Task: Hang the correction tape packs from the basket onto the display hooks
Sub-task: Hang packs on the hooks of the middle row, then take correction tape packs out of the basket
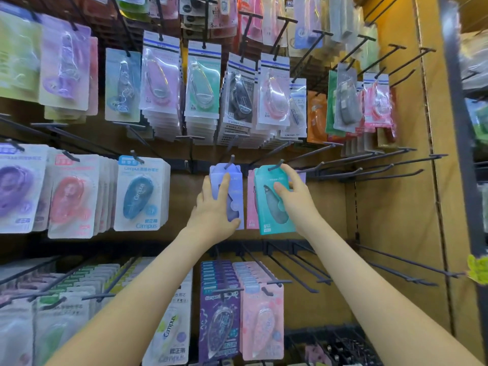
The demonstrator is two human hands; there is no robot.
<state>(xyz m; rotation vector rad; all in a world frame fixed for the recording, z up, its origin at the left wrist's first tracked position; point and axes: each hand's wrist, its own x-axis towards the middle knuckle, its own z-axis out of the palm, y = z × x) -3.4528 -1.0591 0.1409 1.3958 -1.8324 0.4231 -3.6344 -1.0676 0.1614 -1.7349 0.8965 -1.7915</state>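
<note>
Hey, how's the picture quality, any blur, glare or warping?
Head view: wide-angle distortion bows the shelf post at right; glare streaks the clear blister packs above; left-edge packs are blurred; the left hand on the purple pack and right hand on the teal pack look sharp.

Both arms were bare and extended forward and upward, the left arm [137,294] from lower left, the right arm [375,291] from lower right. The left hand [214,204] gripped a purple pack [236,191], forefinger up its face, thumb beneath. The right hand [294,199] pinched a teal pack [266,215], thumb on the front.
</note>
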